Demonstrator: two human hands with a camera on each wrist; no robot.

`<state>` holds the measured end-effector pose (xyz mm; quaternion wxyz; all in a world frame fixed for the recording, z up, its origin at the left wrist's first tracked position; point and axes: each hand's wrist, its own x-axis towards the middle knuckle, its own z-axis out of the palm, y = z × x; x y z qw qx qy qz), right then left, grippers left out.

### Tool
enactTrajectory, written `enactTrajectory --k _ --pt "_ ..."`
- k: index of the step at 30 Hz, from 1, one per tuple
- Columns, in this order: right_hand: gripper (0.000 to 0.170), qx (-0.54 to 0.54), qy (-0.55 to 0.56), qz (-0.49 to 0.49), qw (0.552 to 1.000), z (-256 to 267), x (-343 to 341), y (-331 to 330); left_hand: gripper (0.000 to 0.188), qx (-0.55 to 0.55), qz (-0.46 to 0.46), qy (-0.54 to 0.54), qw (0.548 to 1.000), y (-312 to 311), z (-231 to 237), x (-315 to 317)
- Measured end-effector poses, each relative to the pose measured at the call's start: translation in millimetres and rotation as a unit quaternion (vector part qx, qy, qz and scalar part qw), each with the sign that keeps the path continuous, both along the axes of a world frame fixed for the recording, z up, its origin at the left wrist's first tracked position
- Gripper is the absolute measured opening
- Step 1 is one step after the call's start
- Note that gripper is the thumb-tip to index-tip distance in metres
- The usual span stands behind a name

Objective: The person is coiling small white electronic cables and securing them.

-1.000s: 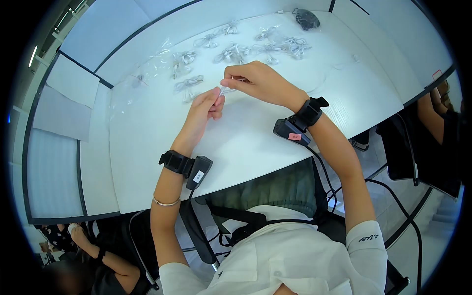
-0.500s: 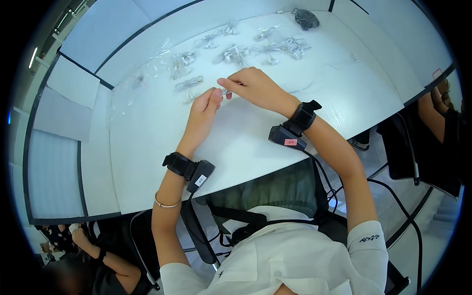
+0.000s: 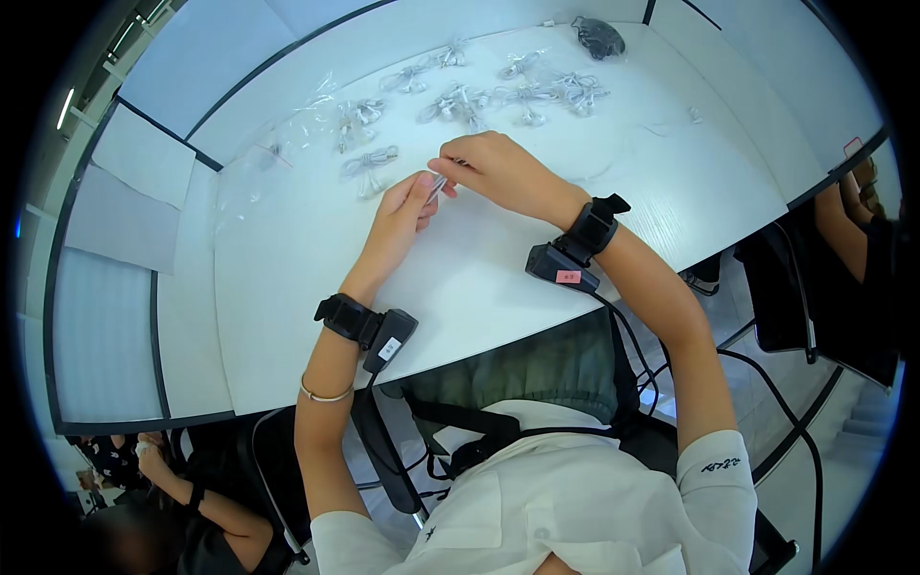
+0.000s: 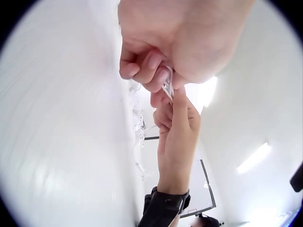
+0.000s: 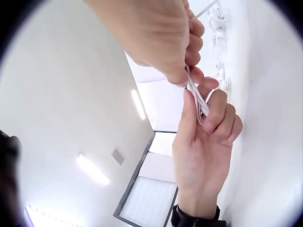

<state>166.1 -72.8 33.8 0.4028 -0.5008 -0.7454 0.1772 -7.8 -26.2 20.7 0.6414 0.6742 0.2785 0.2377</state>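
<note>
A folded bundle of white cable runs between the two hands above the table. Its lower loops lie in the left hand, whose thumb and curled fingers grip them. The right hand pinches the upper end between thumb and fingers, close to the left fingertips. In the left wrist view the left hand covers most of the cable. From the right hand a single strand leads off toward the upper right of the right wrist view.
Several bundled white cables lie across the back of the table. Clear plastic wrapping is at the back left, a dark bundle at the back right. Low partitions border the table. Other people sit at both sides.
Over the last second the right hand has moved slightly down toward the left hand and turned a little. The left hand has shifted slightly. The loose strand right of them has changed its lie.
</note>
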Motion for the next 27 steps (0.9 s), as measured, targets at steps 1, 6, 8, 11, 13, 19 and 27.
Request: enactTrajectory --k 1,6,8,11,13,19,27 --pt "0.033 0.01 -0.013 -0.002 1.0 0 1 0 0.038 0.003 -0.014 0.004 1.0 1 1 -1" --pt "0.03 0.012 -0.034 0.018 0.999 2 2 -1 0.038 -0.005 -0.078 0.033 0.996 6 5 -6" --pt "0.028 0.046 -0.076 -0.001 0.996 0 2 -1 0.037 -0.007 -0.086 0.059 0.995 9 3 -8" --pt "0.031 0.055 -0.106 -0.016 0.993 0 1 -2 0.036 0.009 -0.083 0.043 0.996 8 2 -6" --pt "0.032 0.052 -0.116 -0.023 0.992 1 0 -2 0.036 0.014 -0.081 0.02 0.996 9 -3 -6" --pt "0.027 0.066 -0.104 -0.013 0.992 0 2 -1 0.036 -0.005 -0.084 0.02 0.996 2 12 -3" --pt "0.027 0.087 -0.143 -0.013 0.986 2 3 -3 0.036 0.053 -0.103 0.056 0.992 6 5 -6"
